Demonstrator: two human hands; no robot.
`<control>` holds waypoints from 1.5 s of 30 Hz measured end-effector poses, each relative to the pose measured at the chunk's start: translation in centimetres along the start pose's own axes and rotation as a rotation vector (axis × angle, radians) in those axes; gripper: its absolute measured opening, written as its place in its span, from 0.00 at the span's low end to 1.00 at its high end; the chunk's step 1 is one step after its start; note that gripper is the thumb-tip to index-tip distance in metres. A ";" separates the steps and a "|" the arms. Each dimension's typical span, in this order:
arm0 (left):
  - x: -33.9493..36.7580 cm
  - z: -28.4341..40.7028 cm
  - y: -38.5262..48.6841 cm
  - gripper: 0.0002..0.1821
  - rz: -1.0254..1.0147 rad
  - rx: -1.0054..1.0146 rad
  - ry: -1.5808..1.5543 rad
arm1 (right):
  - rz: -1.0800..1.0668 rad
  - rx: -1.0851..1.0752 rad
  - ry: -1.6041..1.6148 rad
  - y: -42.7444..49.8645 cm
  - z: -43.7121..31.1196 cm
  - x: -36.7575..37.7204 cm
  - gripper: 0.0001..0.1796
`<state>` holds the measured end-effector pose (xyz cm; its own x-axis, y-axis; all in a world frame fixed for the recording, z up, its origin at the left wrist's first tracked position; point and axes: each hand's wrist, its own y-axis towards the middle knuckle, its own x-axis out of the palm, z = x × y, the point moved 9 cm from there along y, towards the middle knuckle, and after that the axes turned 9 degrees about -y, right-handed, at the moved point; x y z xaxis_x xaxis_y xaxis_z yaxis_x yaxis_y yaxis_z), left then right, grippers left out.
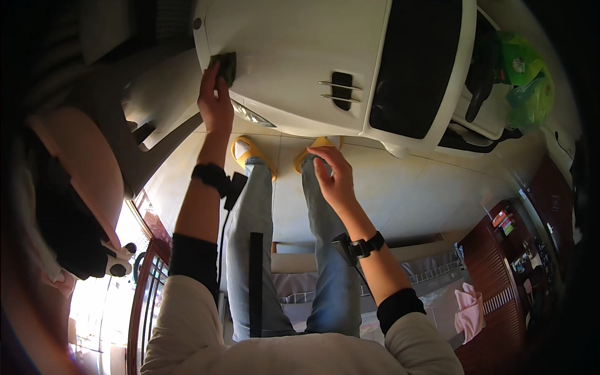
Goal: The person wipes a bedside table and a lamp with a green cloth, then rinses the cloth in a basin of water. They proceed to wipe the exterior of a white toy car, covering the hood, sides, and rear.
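A white ride-on toy car [290, 56] stands before me, its hood turned toward my hands. My left hand [218, 110] presses a dark green cloth or pad [228, 68] against the hood's front left edge. Just below the cloth is a clear headlight [253, 115]. My right hand [337, 178] hangs in the air over my leg, short of the car's side; its fingers are curved, apart from the thumb, and hold nothing. Two silver bars cross a black hood vent [341, 93], and a dark windshield [408, 70] rises behind it.
Green plastic items [529, 89] sit in the car near its black steering wheel [480, 91]. A dark grey piece of furniture [164, 159] stands close on the left. Behind my legs is a grey-sided bed or crib [431, 281]; a pink cloth [468, 311] hangs beside a wooden cabinet [492, 262].
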<state>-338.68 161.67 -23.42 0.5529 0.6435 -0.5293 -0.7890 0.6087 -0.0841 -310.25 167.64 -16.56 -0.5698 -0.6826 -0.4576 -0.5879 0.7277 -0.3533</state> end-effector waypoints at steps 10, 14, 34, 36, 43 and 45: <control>12.4 6.4 -11.1 0.26 -0.493 0.457 0.454 | 0.005 0.119 0.043 0.4 2.7 -2.4 0.10; 13.3 9.4 -14.1 0.22 -0.746 0.689 0.205 | 0.025 0.107 0.051 1.0 2.3 -3.0 0.11; 20.7 12.1 -8.7 0.30 -0.702 0.752 0.635 | 0.205 0.172 0.146 0.1 3.5 -7.7 0.09; 18.6 12.6 -8.7 0.27 -0.689 0.699 0.331 | 0.201 0.177 0.161 -0.1 3.5 -7.7 0.09; 9.9 8.9 -5.4 0.23 -0.684 0.706 0.382 | 0.212 0.206 0.189 -0.8 4.2 -9.4 0.09; 9.4 8.9 -2.1 0.24 -0.638 0.437 0.063 | 0.220 0.201 0.187 -1.2 4.2 -10.1 0.09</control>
<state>-329.38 170.59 -20.68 0.8382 0.0868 -0.5385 -0.1380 0.9889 -0.0554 -301.38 174.00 -14.95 -0.7767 -0.4946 -0.3900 -0.3249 0.8450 -0.4247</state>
